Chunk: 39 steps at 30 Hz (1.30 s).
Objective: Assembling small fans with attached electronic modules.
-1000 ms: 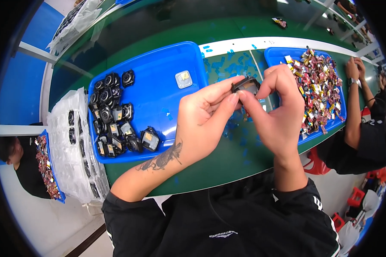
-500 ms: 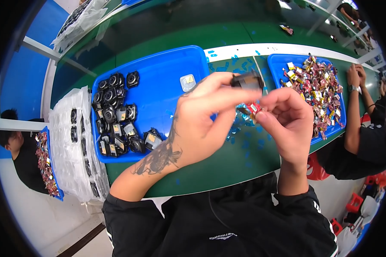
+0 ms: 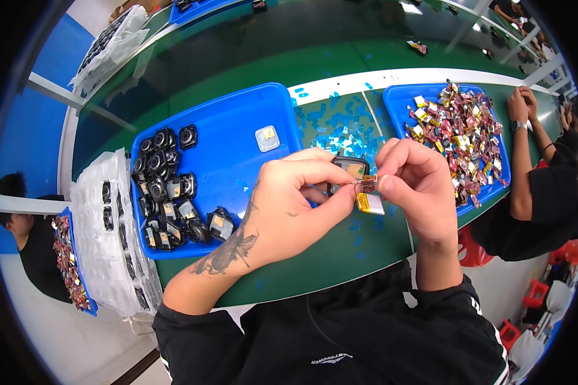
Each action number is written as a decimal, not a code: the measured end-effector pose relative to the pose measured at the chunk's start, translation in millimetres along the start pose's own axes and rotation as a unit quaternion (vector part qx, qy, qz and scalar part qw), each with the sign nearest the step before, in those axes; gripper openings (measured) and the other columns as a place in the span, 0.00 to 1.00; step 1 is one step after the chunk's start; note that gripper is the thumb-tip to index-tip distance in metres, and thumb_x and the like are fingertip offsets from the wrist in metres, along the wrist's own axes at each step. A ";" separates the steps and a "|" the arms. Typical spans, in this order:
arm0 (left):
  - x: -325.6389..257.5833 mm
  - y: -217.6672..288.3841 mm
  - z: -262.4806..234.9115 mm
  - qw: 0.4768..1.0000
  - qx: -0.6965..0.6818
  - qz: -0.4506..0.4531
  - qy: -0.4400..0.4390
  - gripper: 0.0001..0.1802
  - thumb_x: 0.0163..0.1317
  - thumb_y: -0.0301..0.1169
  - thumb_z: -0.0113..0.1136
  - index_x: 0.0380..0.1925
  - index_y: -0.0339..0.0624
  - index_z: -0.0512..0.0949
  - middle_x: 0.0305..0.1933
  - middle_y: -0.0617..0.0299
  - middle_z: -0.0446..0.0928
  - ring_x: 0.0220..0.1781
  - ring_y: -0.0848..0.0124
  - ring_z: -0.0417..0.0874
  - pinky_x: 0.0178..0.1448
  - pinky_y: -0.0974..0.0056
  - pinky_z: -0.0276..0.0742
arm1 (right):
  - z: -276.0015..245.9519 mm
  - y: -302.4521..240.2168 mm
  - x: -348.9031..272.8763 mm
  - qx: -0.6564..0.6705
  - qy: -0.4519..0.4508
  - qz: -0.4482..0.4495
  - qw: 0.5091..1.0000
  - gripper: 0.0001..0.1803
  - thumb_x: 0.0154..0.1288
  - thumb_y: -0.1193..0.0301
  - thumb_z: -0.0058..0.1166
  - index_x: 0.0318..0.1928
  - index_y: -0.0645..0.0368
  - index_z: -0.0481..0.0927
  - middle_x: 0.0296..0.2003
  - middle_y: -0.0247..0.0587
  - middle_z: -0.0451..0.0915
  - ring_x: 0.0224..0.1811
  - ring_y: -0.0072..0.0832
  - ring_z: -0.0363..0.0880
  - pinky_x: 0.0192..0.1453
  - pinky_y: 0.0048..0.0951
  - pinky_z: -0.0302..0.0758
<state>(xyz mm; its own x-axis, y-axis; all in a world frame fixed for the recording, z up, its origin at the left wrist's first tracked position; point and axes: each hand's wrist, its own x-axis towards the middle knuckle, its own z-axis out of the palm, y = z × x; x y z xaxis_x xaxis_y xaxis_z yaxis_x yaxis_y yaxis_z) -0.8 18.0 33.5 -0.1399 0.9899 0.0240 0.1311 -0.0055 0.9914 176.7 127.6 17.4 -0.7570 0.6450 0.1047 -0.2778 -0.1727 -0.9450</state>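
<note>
My left hand [image 3: 295, 200] is closed, its thumb and index fingertips pinching the left end of a small circuit board [image 3: 367, 184]. A black plastic housing [image 3: 351, 167] with a tan patch sits behind those fingertips, apparently held by the other fingers of that hand, which are partly hidden. My right hand [image 3: 420, 189] is closed too, thumb and index finger on the board's right end. Just below the board hangs a silver battery [image 3: 370, 204] with a yellow edge.
On the left, a blue tray [image 3: 234, 144] holds several black housings [image 3: 164, 163] and a clear square piece [image 3: 270, 137]. Blue film scraps [image 3: 337, 128] litter the green table. Another blue tray [image 3: 392, 106] is heaped with boards and batteries [image 3: 459, 135]. A co-worker's forearms [image 3: 521, 147] rest at the right.
The housing has dropped from above my left hand to behind the fingertips. The board and battery, bunched at my right fingertips before, now stretch between both hands. The view has shifted slightly.
</note>
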 end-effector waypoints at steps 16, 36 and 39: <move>-1.0 -16.2 18.2 0.988 -0.112 0.090 0.059 0.20 0.64 0.13 0.53 0.57 0.33 0.77 0.54 0.53 0.73 0.55 0.68 0.80 0.58 0.69 0.82 | 29.0 10.8 -1.9 -0.217 0.149 -0.139 0.955 0.21 0.56 0.85 0.63 0.49 0.63 0.72 0.31 0.32 0.77 0.29 0.12 0.73 0.31 0.13 0.67; 7.8 -20.1 -1.2 0.982 0.080 0.123 0.115 0.37 0.64 0.16 0.53 0.73 0.45 0.56 0.53 0.45 0.79 0.51 0.59 0.85 0.52 0.60 0.82 | 37.0 18.0 24.9 -0.371 0.105 -0.098 0.917 0.25 0.56 0.84 0.60 0.55 0.59 0.74 0.34 0.32 0.75 0.35 0.18 0.77 0.37 0.18 0.77; 14.8 -33.0 -50.8 0.831 0.546 0.086 0.063 0.32 0.60 0.31 0.62 0.64 0.43 0.66 0.55 0.41 0.78 0.48 0.46 0.82 0.52 0.52 0.79 | 0.6 -9.8 83.0 -0.482 -0.015 -0.012 0.876 0.23 0.57 0.80 0.61 0.54 0.60 0.74 0.26 0.34 0.78 0.30 0.21 0.78 0.34 0.23 0.76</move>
<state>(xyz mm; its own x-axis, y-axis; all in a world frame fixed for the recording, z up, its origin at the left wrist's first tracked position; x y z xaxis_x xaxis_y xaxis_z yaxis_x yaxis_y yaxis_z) -57.1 25.6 7.7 -0.1208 0.9645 0.2346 0.9626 0.0561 0.2652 116.2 182.4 35.5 -0.7772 0.6174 0.1216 0.3236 0.5579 -0.7642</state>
